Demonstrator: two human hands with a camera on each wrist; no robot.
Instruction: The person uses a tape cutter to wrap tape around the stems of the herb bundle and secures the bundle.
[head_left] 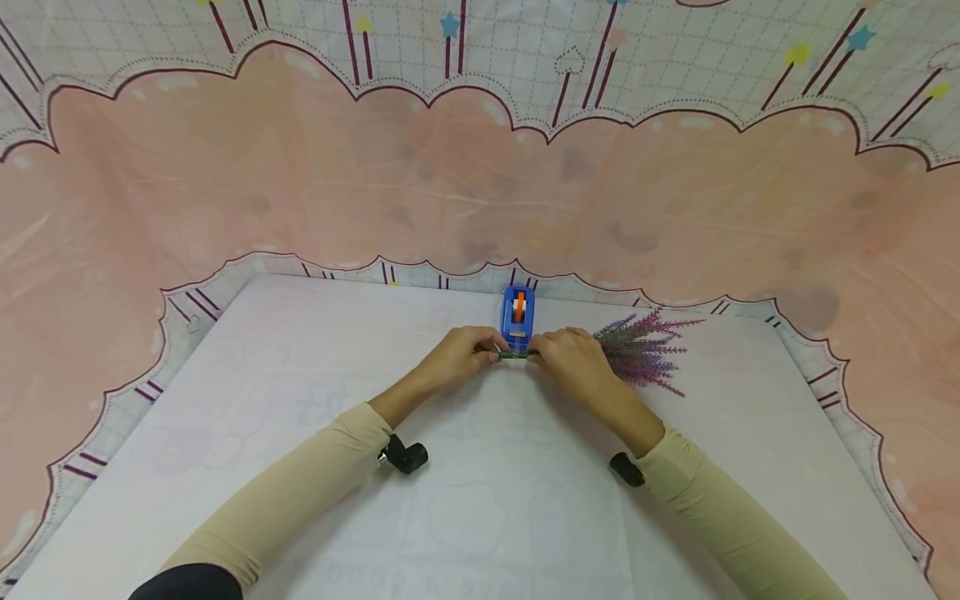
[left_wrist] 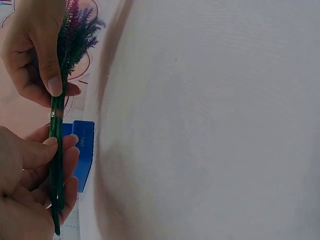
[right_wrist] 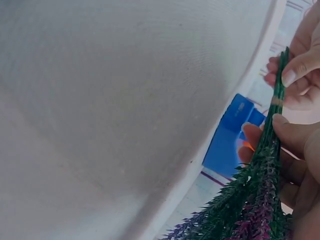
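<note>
A bunch of artificial lavender [head_left: 647, 350] with purple and pink heads is held sideways by both hands, flower heads to the right. My left hand [head_left: 459, 358] pinches the lower part of its green stems [left_wrist: 56, 167] between thumb and fingers. Nearer the flowers, my right hand [head_left: 573, 364] grips the stems, its thumb [right_wrist: 281, 119] lying along them. Between the two hands a narrow brownish band [right_wrist: 276, 101] circles the stems. Just beyond the stems stands a blue tape dispenser [head_left: 528, 318] with an orange core, partly hidden by the hands in both wrist views.
A white cloth covers the table [head_left: 450, 442], with faint print showing through it. Behind and around the table hangs a pink and white patterned curtain [head_left: 375, 175]. Black wrist cameras [head_left: 407, 456] sit at both sleeve cuffs.
</note>
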